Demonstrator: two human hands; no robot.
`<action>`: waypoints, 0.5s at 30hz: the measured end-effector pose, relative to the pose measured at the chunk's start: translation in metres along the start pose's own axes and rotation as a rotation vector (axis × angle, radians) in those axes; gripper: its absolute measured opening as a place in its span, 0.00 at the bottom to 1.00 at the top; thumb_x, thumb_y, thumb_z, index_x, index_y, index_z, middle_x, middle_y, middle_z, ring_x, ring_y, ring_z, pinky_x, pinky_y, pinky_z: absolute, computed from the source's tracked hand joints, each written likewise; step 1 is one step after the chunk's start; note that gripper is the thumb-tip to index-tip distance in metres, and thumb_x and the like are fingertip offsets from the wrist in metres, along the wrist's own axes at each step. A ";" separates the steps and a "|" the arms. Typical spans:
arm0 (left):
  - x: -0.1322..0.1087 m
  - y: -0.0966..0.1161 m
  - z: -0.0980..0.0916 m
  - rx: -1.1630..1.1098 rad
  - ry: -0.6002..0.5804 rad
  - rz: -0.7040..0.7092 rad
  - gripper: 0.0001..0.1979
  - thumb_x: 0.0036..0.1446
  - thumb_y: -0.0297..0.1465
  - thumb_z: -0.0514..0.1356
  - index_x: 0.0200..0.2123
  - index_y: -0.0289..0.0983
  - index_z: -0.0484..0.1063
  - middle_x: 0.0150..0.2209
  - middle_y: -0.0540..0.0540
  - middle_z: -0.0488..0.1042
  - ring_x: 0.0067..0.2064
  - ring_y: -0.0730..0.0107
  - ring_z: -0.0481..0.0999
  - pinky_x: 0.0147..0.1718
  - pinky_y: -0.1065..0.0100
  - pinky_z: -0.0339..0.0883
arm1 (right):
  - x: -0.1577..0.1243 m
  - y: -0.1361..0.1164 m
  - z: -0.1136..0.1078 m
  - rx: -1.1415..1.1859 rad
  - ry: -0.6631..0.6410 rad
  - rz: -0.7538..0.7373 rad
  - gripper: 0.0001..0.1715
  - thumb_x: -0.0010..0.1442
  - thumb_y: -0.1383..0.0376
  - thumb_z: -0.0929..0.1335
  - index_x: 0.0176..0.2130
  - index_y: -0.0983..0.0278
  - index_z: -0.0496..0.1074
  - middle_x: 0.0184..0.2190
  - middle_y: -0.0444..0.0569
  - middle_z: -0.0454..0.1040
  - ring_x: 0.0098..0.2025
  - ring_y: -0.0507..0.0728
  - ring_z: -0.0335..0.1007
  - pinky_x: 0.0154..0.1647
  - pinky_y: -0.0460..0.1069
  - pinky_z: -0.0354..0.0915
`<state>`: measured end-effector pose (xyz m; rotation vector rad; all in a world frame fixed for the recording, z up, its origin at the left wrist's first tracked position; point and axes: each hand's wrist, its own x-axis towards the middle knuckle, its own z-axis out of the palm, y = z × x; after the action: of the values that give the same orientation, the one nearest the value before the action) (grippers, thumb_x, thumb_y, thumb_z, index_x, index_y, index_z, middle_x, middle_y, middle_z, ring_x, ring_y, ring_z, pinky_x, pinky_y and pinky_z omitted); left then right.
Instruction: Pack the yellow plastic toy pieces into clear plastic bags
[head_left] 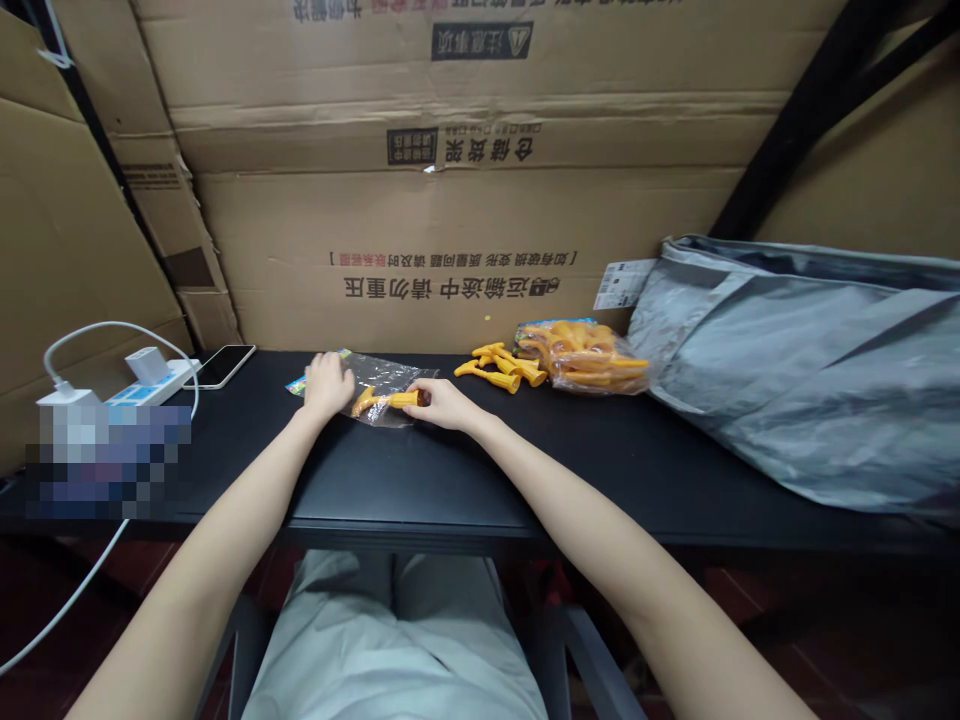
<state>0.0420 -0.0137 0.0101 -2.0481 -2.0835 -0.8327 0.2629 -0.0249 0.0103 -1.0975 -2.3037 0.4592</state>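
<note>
A clear plastic bag (382, 368) with a colourful printed end lies on the black table in front of me. My left hand (327, 385) is closed on the bag's left part, fingers curled over the film. A yellow plastic piece (403, 399), with a flared ribbed end and a curved narrow end, lies along the bag; I cannot tell whether it is fully inside. My right hand (441, 404) grips its flared end, and those fingertips are partly hidden. Several similar loose yellow pieces (504, 367) lie to the right, beside a filled bag of yellow pieces (581, 358).
A large grey fabric bag (810, 370) takes up the table's right side. On the left are a phone (227, 366), a power strip (154, 385) with chargers, and a white cable (112, 325). Printed cardboard (465, 215) stands along the back edge of the black table (442, 485).
</note>
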 end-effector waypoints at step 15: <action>0.019 -0.035 0.011 -0.429 -0.249 -0.280 0.19 0.45 0.21 0.51 0.39 0.34 0.76 0.42 0.42 0.77 0.46 0.66 0.74 0.43 0.72 0.64 | 0.008 0.016 0.006 0.178 0.078 0.267 0.12 0.43 0.62 0.72 0.28 0.68 0.75 0.23 0.44 0.71 0.26 0.50 0.64 0.25 0.43 0.57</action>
<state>0.0105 0.0103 -0.0011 -2.1820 -2.5571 -1.2146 0.2651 -0.0087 0.0002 -1.3128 -2.0140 0.6971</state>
